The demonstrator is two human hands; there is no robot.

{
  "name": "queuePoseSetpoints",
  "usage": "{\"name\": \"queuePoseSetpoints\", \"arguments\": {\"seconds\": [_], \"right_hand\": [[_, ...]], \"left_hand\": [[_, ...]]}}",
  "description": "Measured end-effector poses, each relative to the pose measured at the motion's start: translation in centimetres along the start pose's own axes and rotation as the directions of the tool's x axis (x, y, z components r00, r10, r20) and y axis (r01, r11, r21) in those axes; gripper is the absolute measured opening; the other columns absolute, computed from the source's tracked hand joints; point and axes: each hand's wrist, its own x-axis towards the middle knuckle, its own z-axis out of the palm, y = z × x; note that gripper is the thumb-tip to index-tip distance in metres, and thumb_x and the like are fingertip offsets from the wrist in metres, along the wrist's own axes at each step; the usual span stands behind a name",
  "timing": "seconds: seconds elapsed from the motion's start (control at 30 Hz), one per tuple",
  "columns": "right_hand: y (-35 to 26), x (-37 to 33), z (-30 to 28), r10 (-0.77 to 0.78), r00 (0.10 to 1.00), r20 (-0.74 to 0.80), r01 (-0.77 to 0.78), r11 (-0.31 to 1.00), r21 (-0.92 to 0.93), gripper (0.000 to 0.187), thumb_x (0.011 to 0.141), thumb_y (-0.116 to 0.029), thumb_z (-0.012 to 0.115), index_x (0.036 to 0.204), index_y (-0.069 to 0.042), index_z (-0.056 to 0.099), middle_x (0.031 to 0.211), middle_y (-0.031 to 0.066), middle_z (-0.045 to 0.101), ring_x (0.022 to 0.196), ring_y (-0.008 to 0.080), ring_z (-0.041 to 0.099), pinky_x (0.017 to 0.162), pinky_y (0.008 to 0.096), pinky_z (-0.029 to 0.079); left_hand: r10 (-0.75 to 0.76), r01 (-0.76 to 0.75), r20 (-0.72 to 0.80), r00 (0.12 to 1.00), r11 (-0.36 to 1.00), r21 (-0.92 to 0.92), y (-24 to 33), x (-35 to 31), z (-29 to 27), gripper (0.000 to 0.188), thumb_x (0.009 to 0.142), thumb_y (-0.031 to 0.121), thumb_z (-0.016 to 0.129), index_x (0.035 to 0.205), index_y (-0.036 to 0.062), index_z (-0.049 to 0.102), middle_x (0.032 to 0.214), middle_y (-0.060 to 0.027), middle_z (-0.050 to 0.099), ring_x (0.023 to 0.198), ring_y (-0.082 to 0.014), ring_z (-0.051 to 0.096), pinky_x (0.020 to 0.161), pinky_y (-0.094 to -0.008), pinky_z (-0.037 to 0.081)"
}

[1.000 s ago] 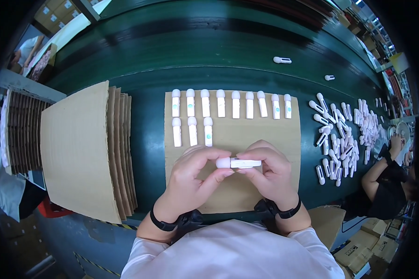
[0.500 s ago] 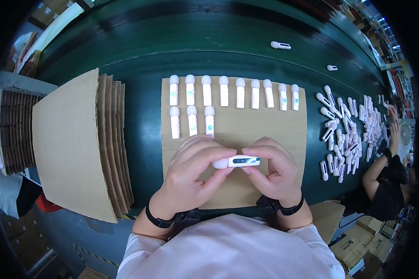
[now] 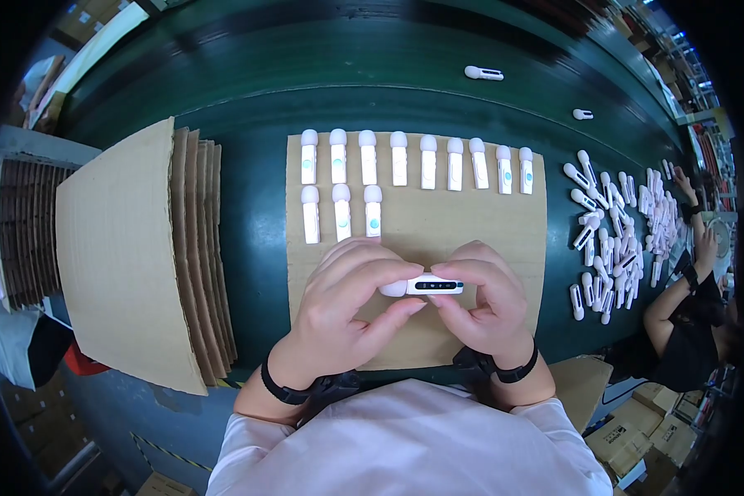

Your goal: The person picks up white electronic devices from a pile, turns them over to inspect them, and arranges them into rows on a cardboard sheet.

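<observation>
Between both hands lies a small white handheld device [image 3: 435, 286] with a rounded pale head and a dark oblong panel facing up. My left hand [image 3: 351, 299] pinches it near the rounded head with thumb and forefinger. At the plain end, my right hand [image 3: 486, 296] holds it the same way. Beneath them is a flat cardboard sheet [image 3: 463, 223]. A row of several similar devices [image 3: 398, 160] runs along its far edge, heads pointing away. Three more devices [image 3: 341, 213] form a second row at the left, just beyond my left hand. Some show a round blue-green spot.
Stacked cardboard sheets [image 3: 124, 256] stand at the left. A loose pile of devices [image 3: 612, 240] lies on the green surface [image 3: 256, 215] at right, near a co-worker's arm [image 3: 668, 302]. On the far green belt [image 3: 347, 66] are two single devices [image 3: 484, 73]. Cartons [image 3: 620, 438] sit lower right.
The held device has rolled slightly, so its dark panel shows more fully. The two devices on the far belt have shifted left. The co-worker's hand at the right has moved.
</observation>
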Motion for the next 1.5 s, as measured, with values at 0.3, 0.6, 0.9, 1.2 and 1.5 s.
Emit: {"name": "queuePoseSetpoints", "arguments": {"seconds": [0.3, 0.6, 0.9, 1.2, 1.5], "right_hand": [[-0.7, 0.6, 0.1, -0.08, 0.997, -0.019, 0.08, 0.997, -0.02, 0.025, 0.081, -0.001, 0.071, 0.105, 0.001, 0.063, 0.094, 0.0118, 0.064, 0.084, 0.0233, 0.061, 0.073, 0.0328, 0.048], [0.1, 2.2, 0.1, -0.001, 0.998, 0.064, 0.013, 0.981, -0.191, 0.024, 0.08, 0.002, 0.071, 0.103, -0.001, 0.064, 0.095, 0.013, 0.064, 0.084, 0.0265, 0.062, 0.074, 0.0341, 0.05], [1.7, 2.5, 1.0, 0.017, 0.979, 0.204, 0.086, 0.87, -0.485, 0.028, 0.074, 0.002, 0.073, 0.1, -0.002, 0.064, 0.1, 0.0125, 0.063, 0.088, 0.0313, 0.063, 0.075, 0.0377, 0.053], [2.2, 2.1, 1.8, 0.102, 0.954, 0.282, 0.068, 0.844, -0.533, 0.025, 0.074, -0.002, 0.073, 0.098, -0.003, 0.063, 0.107, 0.0114, 0.061, 0.092, 0.0295, 0.064, 0.076, 0.0379, 0.054], [2.0, 4.0, 0.7, 0.085, 0.949, 0.305, 0.099, 0.835, -0.541, 0.025, 0.076, -0.004, 0.073, 0.099, -0.004, 0.064, 0.108, 0.0112, 0.062, 0.092, 0.0286, 0.064, 0.077, 0.0365, 0.054]], "left_hand": [[-0.034, 0.035, 0.005, 0.999, 0.999, -0.037, -0.9, -0.3, 1.0, 0.027, 0.073, 0.0, 0.075, 0.099, 0.0018, 0.066, 0.097, -0.0127, 0.068, 0.091, -0.0276, 0.064, 0.086, -0.0382, 0.05], [-0.107, 0.117, -0.047, 0.993, 0.917, 0.382, -0.7, -0.5, 0.9, 0.021, 0.072, 0.008, 0.078, 0.085, 0.0059, 0.061, 0.084, -0.0085, 0.063, 0.083, -0.0287, 0.061, 0.074, -0.038, 0.048], [-0.188, 0.1, 0.111, 0.976, 0.836, 0.54, -0.8, -1.1, 1.0, 0.023, 0.071, 0.018, 0.078, 0.081, 0.0063, 0.061, 0.084, -0.0076, 0.064, 0.085, -0.0273, 0.063, 0.076, -0.0394, 0.047], [-0.228, 0.109, 0.151, 0.962, 0.826, 0.553, -0.8, -1.1, 0.8, 0.024, 0.07, 0.019, 0.078, 0.081, 0.0056, 0.062, 0.088, -0.0089, 0.066, 0.088, -0.0273, 0.064, 0.079, -0.0389, 0.047], [-0.228, 0.1, 0.165, 0.96, 0.824, 0.558, -0.6, -1.0, 0.7, 0.025, 0.07, 0.02, 0.078, 0.081, 0.0047, 0.062, 0.089, -0.0094, 0.066, 0.087, -0.0275, 0.064, 0.079, -0.0389, 0.047]]}}
